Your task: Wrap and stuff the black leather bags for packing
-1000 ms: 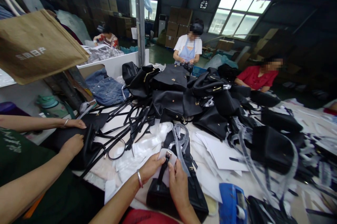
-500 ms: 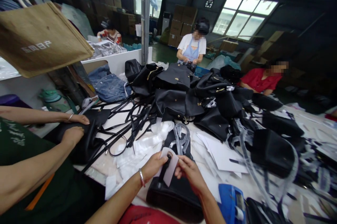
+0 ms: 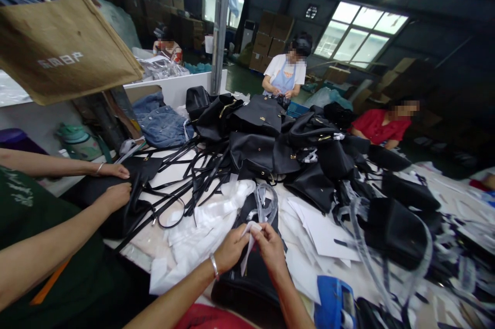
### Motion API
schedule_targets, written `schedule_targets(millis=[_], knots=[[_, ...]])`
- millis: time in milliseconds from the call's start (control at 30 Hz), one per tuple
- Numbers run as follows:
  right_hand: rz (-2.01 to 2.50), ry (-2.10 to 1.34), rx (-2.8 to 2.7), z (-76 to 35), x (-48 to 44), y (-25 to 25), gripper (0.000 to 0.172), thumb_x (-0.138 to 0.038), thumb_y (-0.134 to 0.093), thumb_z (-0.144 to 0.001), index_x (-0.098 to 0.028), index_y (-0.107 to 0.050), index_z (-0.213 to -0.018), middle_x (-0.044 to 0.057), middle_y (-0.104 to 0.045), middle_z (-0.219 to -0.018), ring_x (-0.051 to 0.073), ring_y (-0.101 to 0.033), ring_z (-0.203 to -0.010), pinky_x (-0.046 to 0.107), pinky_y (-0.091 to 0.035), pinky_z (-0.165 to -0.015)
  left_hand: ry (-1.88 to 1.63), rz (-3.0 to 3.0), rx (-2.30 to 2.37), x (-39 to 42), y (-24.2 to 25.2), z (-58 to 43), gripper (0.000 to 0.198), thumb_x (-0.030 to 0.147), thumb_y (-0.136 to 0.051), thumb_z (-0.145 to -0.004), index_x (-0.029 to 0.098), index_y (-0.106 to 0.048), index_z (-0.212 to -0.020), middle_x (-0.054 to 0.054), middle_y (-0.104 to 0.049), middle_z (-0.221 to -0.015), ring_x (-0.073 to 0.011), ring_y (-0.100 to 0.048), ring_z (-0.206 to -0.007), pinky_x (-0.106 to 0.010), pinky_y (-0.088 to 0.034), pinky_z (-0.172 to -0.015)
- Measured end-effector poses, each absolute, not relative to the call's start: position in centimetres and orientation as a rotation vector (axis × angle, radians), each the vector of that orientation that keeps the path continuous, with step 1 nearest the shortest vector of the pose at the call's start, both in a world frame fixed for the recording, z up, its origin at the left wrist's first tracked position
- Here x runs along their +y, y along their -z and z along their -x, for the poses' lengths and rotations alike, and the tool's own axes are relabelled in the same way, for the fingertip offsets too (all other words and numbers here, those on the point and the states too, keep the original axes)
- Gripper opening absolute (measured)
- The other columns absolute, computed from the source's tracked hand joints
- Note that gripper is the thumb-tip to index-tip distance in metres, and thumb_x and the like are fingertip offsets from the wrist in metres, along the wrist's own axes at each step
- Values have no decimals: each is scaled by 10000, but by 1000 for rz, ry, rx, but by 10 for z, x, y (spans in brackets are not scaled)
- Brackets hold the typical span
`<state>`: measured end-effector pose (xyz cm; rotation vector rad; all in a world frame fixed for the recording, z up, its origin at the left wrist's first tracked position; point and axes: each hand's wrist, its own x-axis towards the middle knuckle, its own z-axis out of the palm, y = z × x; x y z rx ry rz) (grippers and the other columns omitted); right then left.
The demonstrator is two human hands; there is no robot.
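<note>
My left hand [image 3: 231,250] pinches one side of a small white wrapping sheet [image 3: 248,252]. Its other side is between the thumb and fingers of my right hand [image 3: 271,249], close beside the left. The sheet is folded, and the strap buckle seen earlier is hidden. Beneath both hands lies a black handbag [image 3: 247,295], its base toward me. A clear-wrapped handle [image 3: 266,200] loops up at the bag's far end.
Black bags [image 3: 259,151] are heaped across the table. White sheets [image 3: 319,228] and a blue tape dispenser [image 3: 334,300] lie at right. A co-worker's hands [image 3: 116,184] rest on another bag at left. Loose black straps [image 3: 193,174] spread between.
My hands have drawn together and folded the white sheet, covering the buckle that showed before. My right hand has shifted slightly left. The co-worker's near hand at left has moved slightly right.
</note>
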<state>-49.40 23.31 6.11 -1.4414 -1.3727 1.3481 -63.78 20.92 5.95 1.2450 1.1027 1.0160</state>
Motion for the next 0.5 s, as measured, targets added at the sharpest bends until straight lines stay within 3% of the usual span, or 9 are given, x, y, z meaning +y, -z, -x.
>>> schedule_targets(millis=[133,200,267,333,433,500], knots=[[1573,-1134,-1439,498,225,-62,331,-528,-540,-794,-200,-571,-759,-41,-551,-565,135,-530,-527,219,-404,-507,-998,-1085,968,197,-54,632,462,390,-392,-904,176,-456,-1308,-81,-637,-1094,-200,-610,-900,-320,-483,-781],[1650,-960,-1484,502,223,-60,334,-525,-522,-808,-206,-545,-709,-47,-528,-543,130,-510,-518,219,-377,-509,-1042,-1164,1016,193,-53,629,481,378,-424,-894,194,-422,-1338,-92,-587,-1207,-216,-578,-1018,-350,-457,-880],[1706,-835,-1509,505,222,-57,339,-519,-511,-816,-211,-522,-675,-48,-512,-530,131,-497,-517,224,-353,-511,-1107,-1269,1096,190,-52,624,474,356,-450,-884,199,-434,-1330,-96,-545,-1273,-225,-518,-1130,-367,-380,-995],[1738,-779,-1506,507,223,-54,346,-517,-513,-815,-213,-500,-649,-47,-505,-521,133,-492,-513,231,-341,-515,-1155,-1320,1165,191,-50,619,425,347,-432,-892,190,-483,-1284,-100,-575,-1220,-219,-519,-1122,-359,-361,-1008],[1722,-885,-1457,504,224,-48,362,-530,-532,-801,-212,-469,-639,-50,-498,-507,125,-481,-483,231,-341,-500,-1127,-1227,1242,194,-41,613,382,382,-370,-913,162,-566,-1156,-66,-646,-873,-178,-597,-788,-312,-469,-769],[1605,-1143,-1385,499,223,-45,352,-549,-519,-803,-212,-482,-708,-56,-503,-518,114,-461,-447,223,-344,-464,-1072,-1109,1238,198,-36,612,398,415,-359,-910,147,-581,-1103,-21,-600,-712,-135,-541,-592,-259,-442,-577]])
